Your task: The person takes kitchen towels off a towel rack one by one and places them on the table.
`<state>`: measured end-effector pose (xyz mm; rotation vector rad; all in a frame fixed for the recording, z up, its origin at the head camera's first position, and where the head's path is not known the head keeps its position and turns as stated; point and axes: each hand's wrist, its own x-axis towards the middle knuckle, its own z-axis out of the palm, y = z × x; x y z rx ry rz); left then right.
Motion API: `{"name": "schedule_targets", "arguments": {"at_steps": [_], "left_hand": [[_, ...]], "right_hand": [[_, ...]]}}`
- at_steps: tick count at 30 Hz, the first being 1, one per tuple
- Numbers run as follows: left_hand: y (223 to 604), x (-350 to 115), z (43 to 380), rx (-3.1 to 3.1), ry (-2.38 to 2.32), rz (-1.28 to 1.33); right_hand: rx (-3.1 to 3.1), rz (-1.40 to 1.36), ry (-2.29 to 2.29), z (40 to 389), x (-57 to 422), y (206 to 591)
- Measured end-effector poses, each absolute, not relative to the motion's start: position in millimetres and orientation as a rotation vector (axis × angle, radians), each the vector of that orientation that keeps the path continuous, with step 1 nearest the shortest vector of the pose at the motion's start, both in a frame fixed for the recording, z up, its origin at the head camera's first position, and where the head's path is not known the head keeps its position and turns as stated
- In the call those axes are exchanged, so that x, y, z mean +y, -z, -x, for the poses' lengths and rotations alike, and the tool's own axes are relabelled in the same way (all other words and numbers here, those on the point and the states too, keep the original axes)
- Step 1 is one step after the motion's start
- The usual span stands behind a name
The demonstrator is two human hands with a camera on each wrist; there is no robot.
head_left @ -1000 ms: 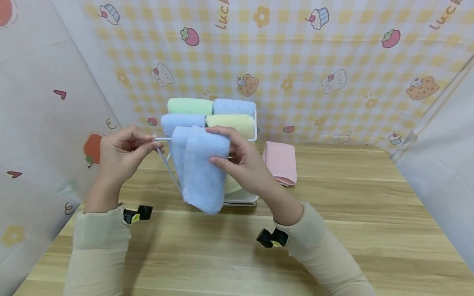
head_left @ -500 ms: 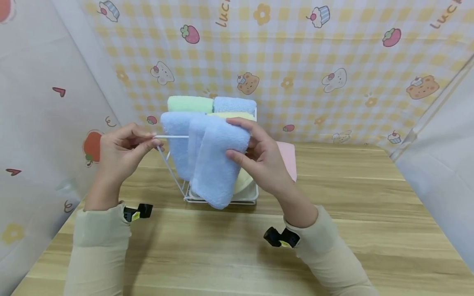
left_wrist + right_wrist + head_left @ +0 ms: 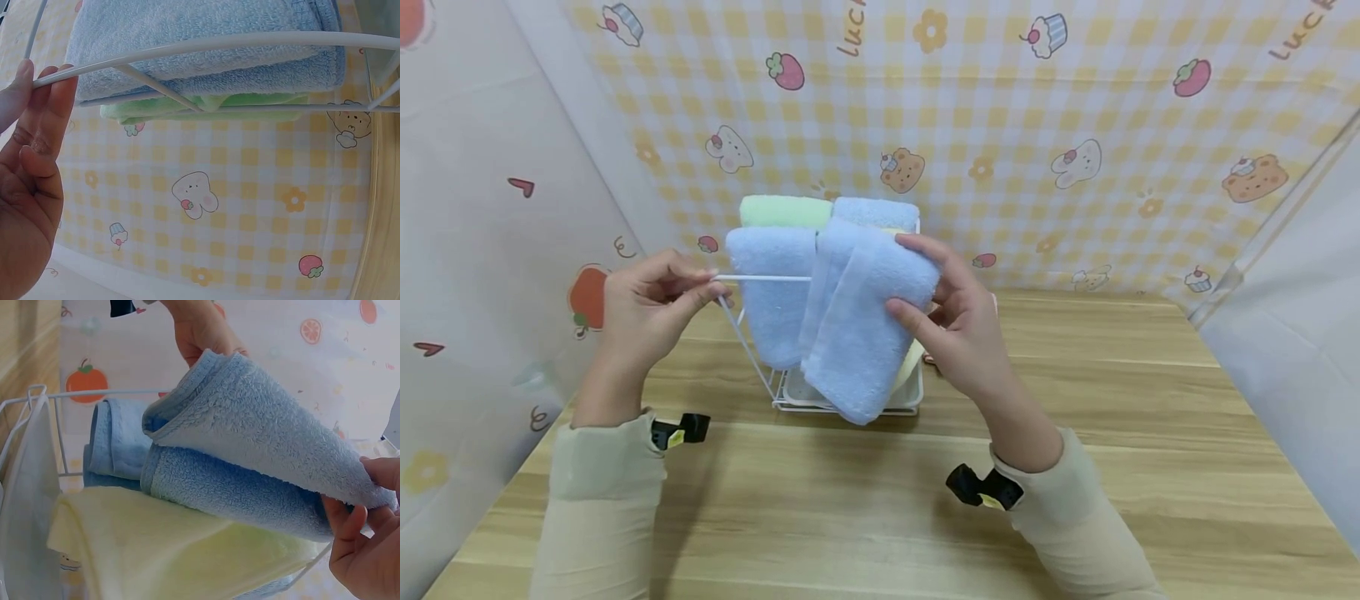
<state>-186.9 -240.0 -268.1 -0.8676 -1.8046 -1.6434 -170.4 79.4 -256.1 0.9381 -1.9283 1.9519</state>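
My left hand (image 3: 655, 304) pinches the front top corner of a white wire rack (image 3: 760, 277) between thumb and fingers. With thumb and fingers my right hand (image 3: 958, 329) grips the right side of a folded light blue towel (image 3: 868, 325). That towel hangs down, tilted, in front of the rack's right half, with its two layers parted in the right wrist view. Another blue towel (image 3: 771, 292) drapes over a rail on the left. Beside it, a yellow towel (image 3: 156, 544) is mostly hidden behind the held one in the head view.
Green (image 3: 786, 211) and blue (image 3: 876, 214) towels hang on the rack's rear rail. A white tray (image 3: 797, 392) sits at the rack's base on the wooden table (image 3: 820, 508). A patterned cloth wall (image 3: 1022, 208) stands close behind.
My right hand has carried the light blue towel to the right along the rack's front, uncovering the draped blue towel and covering the yellow and pink ones. My left hand keeps its pinch.
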Motion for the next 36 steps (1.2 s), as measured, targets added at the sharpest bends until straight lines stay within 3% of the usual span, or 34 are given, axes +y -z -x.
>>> {"name": "schedule_targets", "arguments": {"at_steps": [36], "left_hand": [[269, -238, 188, -1.802, 1.614, 0.864]], "right_hand": [[-1.405, -0.768, -2.162, 186, 90, 252]]}}
